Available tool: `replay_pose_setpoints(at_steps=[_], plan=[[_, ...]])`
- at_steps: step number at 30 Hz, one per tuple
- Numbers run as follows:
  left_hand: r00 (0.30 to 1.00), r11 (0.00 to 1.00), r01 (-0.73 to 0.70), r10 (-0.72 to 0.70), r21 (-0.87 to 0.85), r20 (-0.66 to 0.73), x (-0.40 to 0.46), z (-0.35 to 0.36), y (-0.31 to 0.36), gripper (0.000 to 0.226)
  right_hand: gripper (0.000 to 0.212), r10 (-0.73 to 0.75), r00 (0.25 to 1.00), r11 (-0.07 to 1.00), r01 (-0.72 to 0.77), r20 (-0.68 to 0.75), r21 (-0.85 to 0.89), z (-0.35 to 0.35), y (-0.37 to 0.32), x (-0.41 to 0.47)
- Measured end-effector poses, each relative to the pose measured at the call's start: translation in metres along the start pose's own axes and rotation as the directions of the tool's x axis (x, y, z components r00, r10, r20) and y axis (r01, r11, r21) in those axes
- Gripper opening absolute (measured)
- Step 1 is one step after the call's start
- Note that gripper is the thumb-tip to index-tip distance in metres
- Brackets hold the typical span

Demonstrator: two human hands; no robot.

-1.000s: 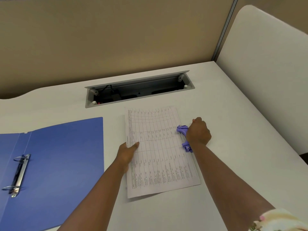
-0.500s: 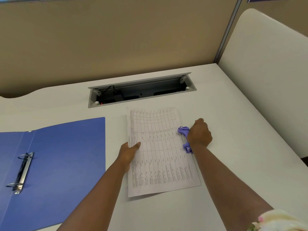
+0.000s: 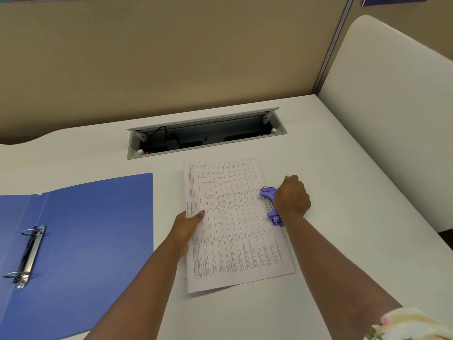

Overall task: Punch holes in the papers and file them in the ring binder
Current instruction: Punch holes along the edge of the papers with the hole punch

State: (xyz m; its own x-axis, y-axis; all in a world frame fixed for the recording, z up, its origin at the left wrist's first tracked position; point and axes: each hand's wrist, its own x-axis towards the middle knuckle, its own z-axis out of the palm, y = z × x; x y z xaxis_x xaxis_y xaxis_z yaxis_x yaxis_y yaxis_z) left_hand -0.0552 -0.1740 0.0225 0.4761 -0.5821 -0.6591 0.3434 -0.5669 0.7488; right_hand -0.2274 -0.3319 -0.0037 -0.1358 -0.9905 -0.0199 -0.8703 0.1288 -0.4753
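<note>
Now right hand (image 3: 291, 196) atop punch (image 3: 269, 203), papers (image 3: 235, 224) beneath

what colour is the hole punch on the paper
Purple plastic hole punch, seen in the head view.

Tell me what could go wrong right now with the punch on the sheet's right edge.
1. The left hand pins the papers only at the left edge; they could skew under the purple hole punch, misplacing the holes.
2. The right hand covers the punch, so its seating on the edge cannot be checked.
3. The ring binder rings look closed; filing may stall.
</note>
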Motion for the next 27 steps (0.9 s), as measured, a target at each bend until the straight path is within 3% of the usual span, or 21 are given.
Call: replay_pose_setpoints(at_steps=[7,12,16,18,27], plan=[[1.000,1.000,-0.014,0.014,-0.021,-0.011,0.001,0.000,0.000,0.042,0.042,-0.022,1.000,1.000,0.022,-0.018,0.004,0.000,0.000,-0.001],[0.999,0.999,-0.031,0.031,-0.021,-0.026,0.000,0.002,0.000,0.042,0.065,0.015,0.982,0.999,-0.021,0.190,0.031,-0.014,-0.009,0.003],[0.999,0.999,-0.036,0.036,-0.006,-0.023,-0.001,0.002,0.000,0.043,0.055,-0.056,0.894,0.991,-0.005,0.444,0.134,-0.023,-0.001,0.009],[0.999,0.999,-0.044,0.044,-0.006,-0.019,-0.001,0.002,0.000,0.044,0.053,-0.095,0.857,0.981,-0.007,0.507,0.196,-0.028,0.003,0.013],[0.998,0.998,-0.058,0.058,-0.014,-0.025,0.000,0.002,-0.002,0.045,0.049,-0.037,0.885,0.982,-0.053,0.463,0.181,-0.041,0.021,0.028]])
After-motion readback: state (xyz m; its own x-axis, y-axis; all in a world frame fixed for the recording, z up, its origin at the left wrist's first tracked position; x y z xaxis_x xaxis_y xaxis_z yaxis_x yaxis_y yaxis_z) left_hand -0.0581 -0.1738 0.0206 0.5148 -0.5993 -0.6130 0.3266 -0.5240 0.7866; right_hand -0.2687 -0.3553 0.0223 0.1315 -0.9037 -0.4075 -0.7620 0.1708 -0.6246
